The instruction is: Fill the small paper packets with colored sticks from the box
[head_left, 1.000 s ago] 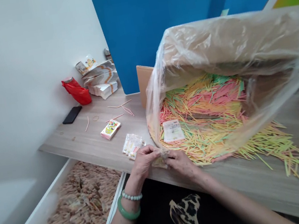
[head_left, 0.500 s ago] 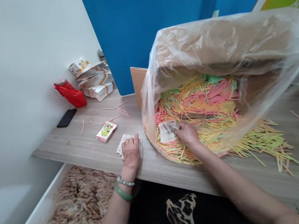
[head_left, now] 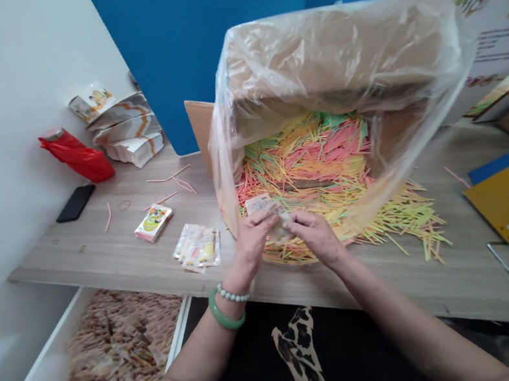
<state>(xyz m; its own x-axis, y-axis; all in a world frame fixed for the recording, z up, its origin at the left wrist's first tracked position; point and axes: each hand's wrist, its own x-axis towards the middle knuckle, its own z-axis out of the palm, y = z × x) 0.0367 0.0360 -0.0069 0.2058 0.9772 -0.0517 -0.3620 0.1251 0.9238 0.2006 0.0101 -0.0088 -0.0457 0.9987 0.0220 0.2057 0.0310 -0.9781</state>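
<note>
My left hand (head_left: pixel 252 238) and my right hand (head_left: pixel 312 237) meet in front of a tipped cardboard box lined with a clear plastic bag (head_left: pixel 334 58). Both pinch a small clear printed packet (head_left: pixel 265 209) between their fingertips. Behind the hands, thin sticks in pink, yellow, green and orange (head_left: pixel 319 166) fill the box and spill onto the wooden table (head_left: pixel 447 275). My left wrist wears a green bangle and a bead bracelet.
A small pile of filled packets (head_left: pixel 197 248) and a colourful card stack (head_left: pixel 154 222) lie left of the box. Further left are a black phone (head_left: pixel 75 203), a red bag (head_left: pixel 78 157) and stacked paper (head_left: pixel 126 134). A white bin of brownish packets (head_left: pixel 103 368) stands below.
My left hand left the packet pile and my right hand lifted a packet off the sticks; both now meet holding it. The view shifted right.
</note>
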